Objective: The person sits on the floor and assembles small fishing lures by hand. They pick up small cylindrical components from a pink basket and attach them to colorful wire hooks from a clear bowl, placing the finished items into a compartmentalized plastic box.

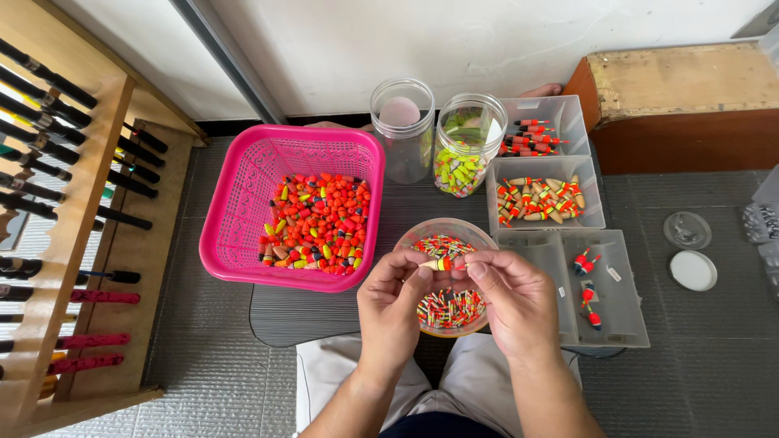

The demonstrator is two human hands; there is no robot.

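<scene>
A wooden rack (65,203) of dark rods fills the left side of the floor. A pink basket (243,195) of orange and yellow floats sits at the low board's left edge, clear trays (560,280) of floats along its right edge, and two clear jars (403,130) at the far edge. At the near edge stands a round tub (479,235) of striped floats. Above it, the left hand (393,304) and right hand (511,296) meet, fingertips pinched together on one small float (439,264), the other fingers loosely curled.
</scene>
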